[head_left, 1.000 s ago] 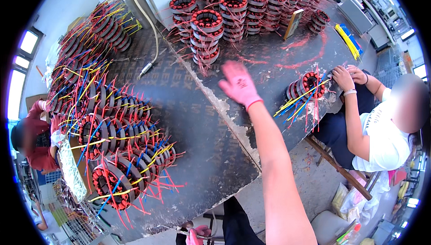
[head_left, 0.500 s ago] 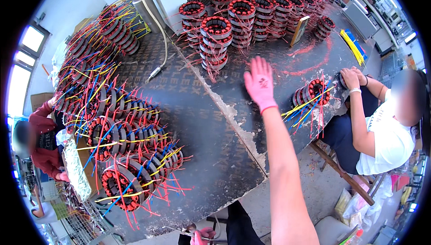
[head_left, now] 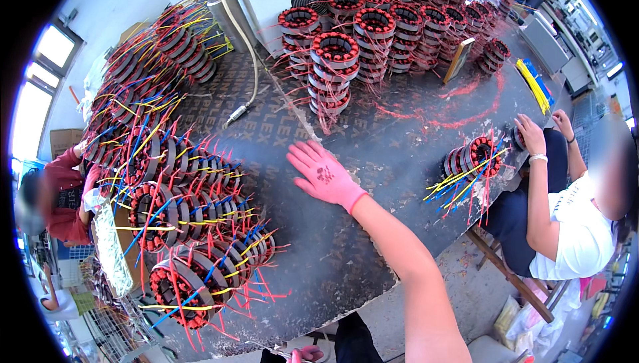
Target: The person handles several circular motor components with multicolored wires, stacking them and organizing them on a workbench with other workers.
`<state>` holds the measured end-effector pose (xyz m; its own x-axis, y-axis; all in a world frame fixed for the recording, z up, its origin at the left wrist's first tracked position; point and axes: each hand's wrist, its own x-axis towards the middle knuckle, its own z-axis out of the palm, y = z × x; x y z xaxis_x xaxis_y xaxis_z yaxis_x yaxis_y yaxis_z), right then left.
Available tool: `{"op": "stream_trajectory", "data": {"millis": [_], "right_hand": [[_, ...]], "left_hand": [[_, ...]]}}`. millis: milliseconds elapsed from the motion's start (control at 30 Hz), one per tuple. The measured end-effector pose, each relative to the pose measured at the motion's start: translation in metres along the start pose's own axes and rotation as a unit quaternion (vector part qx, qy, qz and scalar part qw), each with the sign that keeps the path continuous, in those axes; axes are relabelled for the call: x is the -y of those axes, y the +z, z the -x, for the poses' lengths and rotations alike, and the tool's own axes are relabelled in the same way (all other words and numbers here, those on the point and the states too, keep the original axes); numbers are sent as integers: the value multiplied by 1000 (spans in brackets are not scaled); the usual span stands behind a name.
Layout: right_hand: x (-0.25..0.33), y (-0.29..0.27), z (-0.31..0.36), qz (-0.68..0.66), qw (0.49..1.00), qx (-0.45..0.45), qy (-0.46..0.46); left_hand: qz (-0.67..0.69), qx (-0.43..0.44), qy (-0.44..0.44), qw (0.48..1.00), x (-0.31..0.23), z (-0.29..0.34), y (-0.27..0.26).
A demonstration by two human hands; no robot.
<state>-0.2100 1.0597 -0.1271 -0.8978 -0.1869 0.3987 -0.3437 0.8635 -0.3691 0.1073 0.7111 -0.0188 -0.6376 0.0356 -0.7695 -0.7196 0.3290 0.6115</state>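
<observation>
My right hand (head_left: 325, 175), in a pink glove, is stretched flat over the dark tabletop (head_left: 313, 243), fingers spread and pointing to the far left. It holds nothing; whether the palm touches the surface I cannot tell. My left hand (head_left: 306, 353), also gloved in pink, is partly cut off at the lower edge, closed around a thin metal tool (head_left: 274, 349) whose kind I cannot make out. Nearest my right hand on the far side is a stack of red-wound motor stators (head_left: 333, 77). To the left lie rows of stators (head_left: 193, 283) with red, blue and yellow leads.
A co-worker in a white shirt (head_left: 572, 236) sits at the right, hands near a short stator row (head_left: 476, 157). Yellow and blue wires (head_left: 534, 87) lie at the far right. A hose (head_left: 255, 63) hangs from a metal cylinder (head_left: 229, 17). Another person (head_left: 66, 190) is at the left.
My right hand has swept left across the tabletop, fingers turning toward the far left. The view has shifted slightly. The seated co-worker's hands have moved apart.
</observation>
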Motion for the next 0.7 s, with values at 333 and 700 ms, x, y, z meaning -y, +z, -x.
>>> {"op": "stream_trajectory", "data": {"millis": [333,700], "right_hand": [[-87,-48,13,101,994,-15,27],[-85,-39,14,108,982,-49,148]], "left_hand": [[59,-17,-43,997,7,-7,-3],[79,-47,-23,996,-2,1,-1]]}}
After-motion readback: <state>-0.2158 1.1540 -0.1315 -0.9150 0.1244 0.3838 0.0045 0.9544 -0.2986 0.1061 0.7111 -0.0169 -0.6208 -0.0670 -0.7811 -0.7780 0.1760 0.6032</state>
